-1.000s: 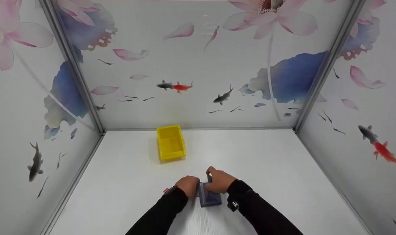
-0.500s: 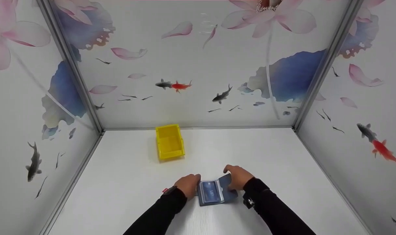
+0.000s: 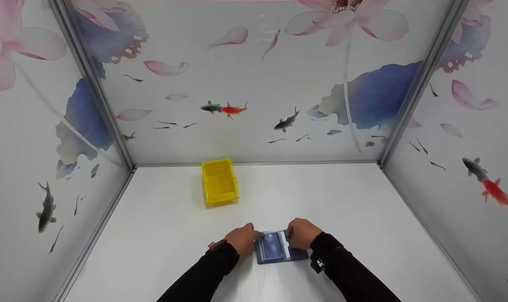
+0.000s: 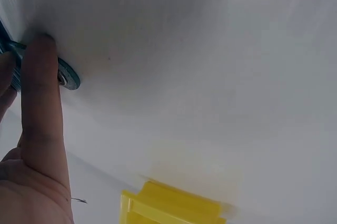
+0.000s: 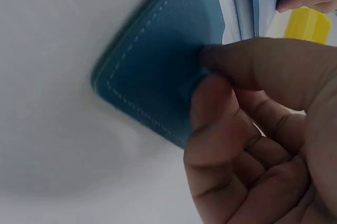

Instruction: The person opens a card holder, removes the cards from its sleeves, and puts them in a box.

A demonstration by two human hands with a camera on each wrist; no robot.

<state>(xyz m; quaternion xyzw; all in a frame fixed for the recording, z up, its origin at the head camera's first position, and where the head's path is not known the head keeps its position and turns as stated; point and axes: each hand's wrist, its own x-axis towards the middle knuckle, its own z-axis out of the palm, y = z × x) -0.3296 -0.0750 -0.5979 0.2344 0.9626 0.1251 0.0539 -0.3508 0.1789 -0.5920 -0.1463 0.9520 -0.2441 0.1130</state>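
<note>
A blue card holder (image 3: 273,247) lies spread on the white table in the head view, clear sleeves at its left and the bare cover at its right. My left hand (image 3: 241,241) grips its left edge, thumb over the top. In the left wrist view the index finger lies across a rounded tab (image 4: 70,74) with a metal snap. My right hand (image 3: 303,233) is at the right cover. Thumb and index fingertips come together over the stitched cover (image 5: 152,60) in the right wrist view, beside the sleeve edges; their tips hide what lies between them.
A yellow plastic bin (image 3: 219,183) stands behind the hands, left of centre, near the back wall. White panels (image 3: 254,138) printed with lotus flowers and fish enclose the table at the back and both sides.
The card holder has been unfolded, its cover laid over to the right. My right hand moved right with the cover, then slightly back left. My left thumb has come onto the left edge.
</note>
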